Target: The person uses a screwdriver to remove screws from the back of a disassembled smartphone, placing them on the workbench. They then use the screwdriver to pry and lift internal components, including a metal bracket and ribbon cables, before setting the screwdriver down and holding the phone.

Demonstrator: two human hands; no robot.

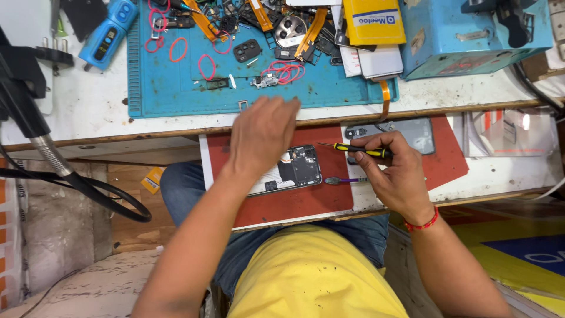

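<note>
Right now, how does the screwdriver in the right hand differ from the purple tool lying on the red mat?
The yellow-and-black screwdriver is gripped in the right hand, off the mat; the purple tool lies loose on the red mat. The screwdriver ends in a thin pointed tip; the purple tool ends in a rounded head. Both lie roughly level, pointing toward the opened phone.

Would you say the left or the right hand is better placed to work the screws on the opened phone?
Probably the right hand: it already holds the yellow-and-black screwdriver, tip pointing toward the opened phone on the red mat. The left hand hovers empty above the phone's upper end.
</note>
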